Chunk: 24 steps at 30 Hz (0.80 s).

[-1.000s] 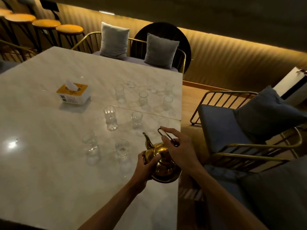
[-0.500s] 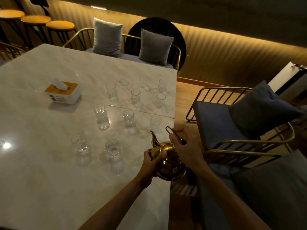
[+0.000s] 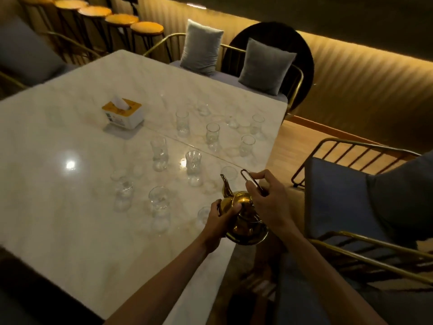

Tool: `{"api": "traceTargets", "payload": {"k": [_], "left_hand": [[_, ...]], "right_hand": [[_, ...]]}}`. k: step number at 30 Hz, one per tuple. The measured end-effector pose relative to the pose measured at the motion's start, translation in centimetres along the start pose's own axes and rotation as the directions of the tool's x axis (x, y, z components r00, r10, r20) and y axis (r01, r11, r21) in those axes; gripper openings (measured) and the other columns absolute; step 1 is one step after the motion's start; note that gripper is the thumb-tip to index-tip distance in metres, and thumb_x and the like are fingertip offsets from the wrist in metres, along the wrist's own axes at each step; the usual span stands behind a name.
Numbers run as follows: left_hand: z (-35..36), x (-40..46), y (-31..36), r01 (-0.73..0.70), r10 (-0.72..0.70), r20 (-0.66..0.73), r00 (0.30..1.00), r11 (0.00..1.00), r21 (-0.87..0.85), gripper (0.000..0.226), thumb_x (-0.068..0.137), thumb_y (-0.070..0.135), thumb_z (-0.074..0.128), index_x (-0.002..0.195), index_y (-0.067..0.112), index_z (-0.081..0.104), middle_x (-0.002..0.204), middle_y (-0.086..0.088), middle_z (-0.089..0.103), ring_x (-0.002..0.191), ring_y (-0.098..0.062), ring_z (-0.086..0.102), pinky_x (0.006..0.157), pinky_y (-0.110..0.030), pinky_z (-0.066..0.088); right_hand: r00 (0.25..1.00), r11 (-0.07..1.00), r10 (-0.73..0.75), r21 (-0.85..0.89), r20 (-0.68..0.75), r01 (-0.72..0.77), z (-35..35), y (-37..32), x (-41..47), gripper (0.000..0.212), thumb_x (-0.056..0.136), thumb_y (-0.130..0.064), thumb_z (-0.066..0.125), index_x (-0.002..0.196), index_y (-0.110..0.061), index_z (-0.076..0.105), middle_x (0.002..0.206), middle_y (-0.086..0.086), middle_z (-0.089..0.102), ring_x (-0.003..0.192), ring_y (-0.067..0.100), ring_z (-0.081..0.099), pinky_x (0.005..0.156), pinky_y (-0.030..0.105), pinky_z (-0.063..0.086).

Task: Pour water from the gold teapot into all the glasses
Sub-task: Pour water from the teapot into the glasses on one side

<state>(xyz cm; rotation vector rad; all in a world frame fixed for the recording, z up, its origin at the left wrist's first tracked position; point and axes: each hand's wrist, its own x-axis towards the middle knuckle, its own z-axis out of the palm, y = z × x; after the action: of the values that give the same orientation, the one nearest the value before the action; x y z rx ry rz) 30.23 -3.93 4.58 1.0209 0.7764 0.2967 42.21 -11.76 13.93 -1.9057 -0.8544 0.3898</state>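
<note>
- Right hand [image 3: 269,202]: grip closed on the thin wire loop handle [image 3: 251,182] of the gold metal teapot [image 3: 246,221], thumb and fingers pinching the wire.
- Left hand [image 3: 219,221]: grip curled around the near left side of the teapot body, thumb over the rounded top.
- Teapot position: at the near right edge of the white marble bench [image 3: 70,219], base partly over the edge, curved spout [image 3: 225,187] pointing away toward the glasses. Whether the base rests on the bench or is lifted cannot be told.
- Change from one second ago: the two-handed hold and teapot attitude match; the spout has not tipped. The main change is the head view, now turned to take in more of the bench.
- Meaning for the task: judged as preparation, with pouring not yet begun.
- Clear drinking glasses [image 3: 194,165]: upright, scattered across the middle and far right of the bench. Fill levels cannot be told in the dim light.
- White and orange tissue box [image 3: 122,113]: well apart, to the left.
</note>
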Motion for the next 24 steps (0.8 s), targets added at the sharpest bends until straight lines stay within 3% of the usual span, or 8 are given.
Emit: {"api": "traceTargets", "payload": {"k": [3, 8, 12, 16, 18, 21, 24], "left_hand": [[2.9, 0.3, -0.5, -0.035, 0.031, -0.088, 0.996, 0.998, -0.049, 0.067, 0.083, 0.045, 0.077, 0.136, 0.026, 0.043, 0.131, 0.0, 0.06, 0.112, -0.017, 0.067, 0.074, -0.029, 0.061], [7.0, 0.6, 0.2, -0.088, 0.076, -0.184, 0.98, 0.994, -0.06, 0.032, 0.087, 0.037, 0.075, 0.113, 0.032, 0.058, 0.116, 0.003, 0.069, 0.099, -0.012, 0.071, 0.071, -0.025, 0.058], [8.5, 1.5, 0.6, -0.05, 0.033, -0.223, 0.974, 0.996, -0.071, 0.059, 0.067, 0.055, 0.08, 0.113, 0.038, 0.047, 0.122, 0.004, 0.059, 0.107, -0.013, 0.062, 0.079, -0.033, 0.054], [9.1, 3.2, 0.6, -0.017, -0.004, -0.243, 0.97, 0.996, -0.084, 0.09, 0.059, 0.062, 0.08, 0.133, 0.029, 0.04, 0.127, 0.003, 0.057, 0.111, -0.017, 0.061, 0.084, -0.039, 0.055], [9.1, 4.2, 0.7, -0.004, -0.02, -0.248, 0.968, 0.995, -0.097, 0.088, 0.065, 0.058, 0.08, 0.136, 0.027, 0.038, 0.126, 0.003, 0.056, 0.109, -0.017, 0.061, 0.082, -0.039, 0.055], [9.0, 5.9, 0.7, -0.01, -0.029, -0.264, 0.964, 0.989, -0.146, 0.084, 0.068, 0.053, 0.079, 0.136, 0.026, 0.039, 0.124, 0.003, 0.057, 0.105, -0.014, 0.061, 0.071, -0.032, 0.053], [9.0, 7.7, 0.4, 0.014, -0.06, -0.263, 0.963, 0.984, -0.175, 0.08, 0.075, 0.052, 0.081, 0.137, 0.027, 0.038, 0.127, 0.001, 0.056, 0.106, -0.015, 0.061, 0.073, -0.033, 0.054]], "right_hand": [[0.994, 0.998, -0.063, 0.011, 0.087, 0.063, -2.1, 0.9, 1.6, 0.016, 0.096, -0.024, 0.065, 0.11, -0.027, 0.06, 0.076, 0.004, 0.068, 0.063, 0.01, 0.068, 0.055, 0.017, 0.051], [0.976, 0.998, -0.038, 0.062, 0.213, 0.026, -4.9, 2.0, 3.8, 0.017, 0.097, -0.025, 0.063, 0.112, -0.032, 0.061, 0.083, 0.001, 0.071, 0.075, 0.015, 0.071, 0.066, 0.026, 0.058], [0.97, 0.995, -0.035, 0.097, 0.242, 0.012, -6.3, 2.6, 5.0, 0.021, 0.098, -0.024, 0.063, 0.118, -0.03, 0.06, 0.085, -0.001, 0.071, 0.08, 0.012, 0.072, 0.068, 0.026, 0.057], [0.965, 0.996, -0.026, 0.092, 0.262, 0.002, -6.9, 3.2, 6.6, 0.024, 0.098, -0.026, 0.062, 0.122, -0.029, 0.059, 0.095, 0.002, 0.07, 0.089, 0.017, 0.071, 0.071, 0.029, 0.059], [0.962, 0.996, -0.026, 0.094, 0.27, 0.0, -6.9, 3.7, 7.5, 0.023, 0.098, -0.026, 0.063, 0.12, -0.03, 0.059, 0.098, 0.003, 0.071, 0.092, 0.019, 0.071, 0.078, 0.036, 0.061], [0.96, 0.997, -0.029, 0.076, 0.279, 0.008, -6.6, 4.3, 9.0, 0.022, 0.097, -0.025, 0.064, 0.118, -0.031, 0.06, 0.097, -0.004, 0.069, 0.093, 0.015, 0.07, 0.08, 0.035, 0.06], [0.958, 0.998, -0.026, 0.062, 0.286, 0.009, -6.2, 4.8, 10.5, 0.021, 0.097, -0.023, 0.064, 0.118, -0.027, 0.061, 0.096, -0.01, 0.067, 0.091, 0.012, 0.07, 0.079, 0.034, 0.061]]}}
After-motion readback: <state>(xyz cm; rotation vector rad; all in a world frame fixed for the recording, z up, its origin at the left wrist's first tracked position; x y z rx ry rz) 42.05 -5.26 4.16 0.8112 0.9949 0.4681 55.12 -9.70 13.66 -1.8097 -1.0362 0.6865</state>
